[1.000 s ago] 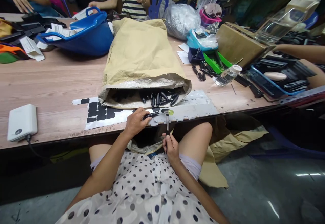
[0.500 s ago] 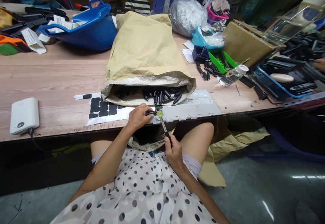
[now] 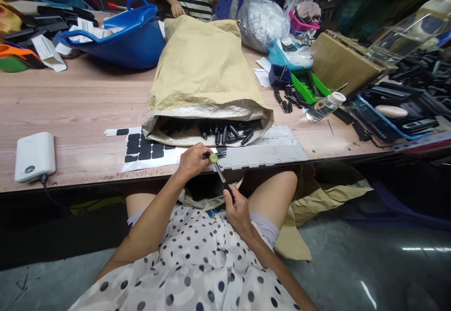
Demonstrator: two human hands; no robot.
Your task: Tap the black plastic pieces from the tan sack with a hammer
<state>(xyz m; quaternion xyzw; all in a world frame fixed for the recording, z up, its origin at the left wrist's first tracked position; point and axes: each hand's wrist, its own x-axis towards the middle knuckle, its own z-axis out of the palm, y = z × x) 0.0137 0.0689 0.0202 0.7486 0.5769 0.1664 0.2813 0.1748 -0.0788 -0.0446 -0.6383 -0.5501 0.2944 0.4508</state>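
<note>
My left hand (image 3: pixel 192 161) pinches a slim black plastic part (image 3: pixel 221 154) at the table's front edge; what the part is I cannot tell. My right hand (image 3: pixel 238 211) is wrapped round the black handle of a small hammer (image 3: pixel 219 173) with a metal shaft and a yellow-green head. The hammer head sits over the part, close beside my left fingertips; whether they touch is unclear. Just beyond my hands lies a tan paper sack (image 3: pixel 207 66), its mouth gaping toward me, with several black parts (image 3: pixel 225 135) inside. A second open sack (image 3: pixel 200 200) shows below the table edge.
A sheet of black stickers (image 3: pixel 144 153) and a grey strip (image 3: pixel 260 155) lie along the edge. On the left are a white power bank (image 3: pixel 35 157) and a blue basin (image 3: pixel 120 48). At right stand a green tray (image 3: pixel 308 90) and a bottle (image 3: pixel 324 107). Co-workers sit opposite.
The hammer head has shifted left, over the black part by my left fingers, and my right hand moved slightly left with it. Across the table, a co-worker's hand has left the basin.
</note>
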